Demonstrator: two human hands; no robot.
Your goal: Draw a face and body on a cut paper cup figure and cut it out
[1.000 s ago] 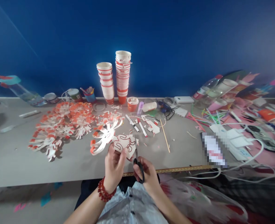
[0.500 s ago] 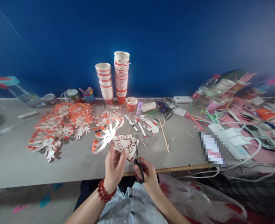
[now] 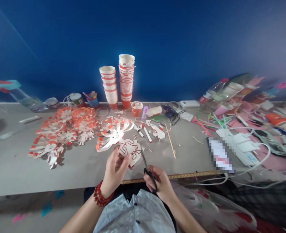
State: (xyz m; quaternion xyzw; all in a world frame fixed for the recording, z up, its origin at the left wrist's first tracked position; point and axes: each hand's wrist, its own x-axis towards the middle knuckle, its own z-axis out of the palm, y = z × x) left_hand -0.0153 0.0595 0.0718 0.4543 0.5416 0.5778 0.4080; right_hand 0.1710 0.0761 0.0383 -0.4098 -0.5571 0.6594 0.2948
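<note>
Pinched in my left hand (image 3: 116,166) is a white paper cutout (image 3: 130,149) with a dark red drawn figure on it. Its upper end spreads into curled strips (image 3: 115,134) with orange tips, around a small drawn face. My right hand (image 3: 158,181) grips black-handled scissors (image 3: 150,176) by their loops. The blades point up and lie at the right edge of the cutout; whether they touch the paper I cannot tell. A red bead bracelet (image 3: 101,195) circles my left wrist.
Many similar orange and white cutouts (image 3: 67,124) lie at left. Two tall stacks of paper cups (image 3: 126,81) stand by the blue wall. Markers (image 3: 146,133), a wooden stick (image 3: 170,141) and a glue gun (image 3: 170,111) are beyond my hands. A power strip (image 3: 245,150) with cables sits at right.
The scissors and my right hand have moved slightly right and down. My left hand has shifted a little left, and the cutout has turned slightly in its grip.
</note>
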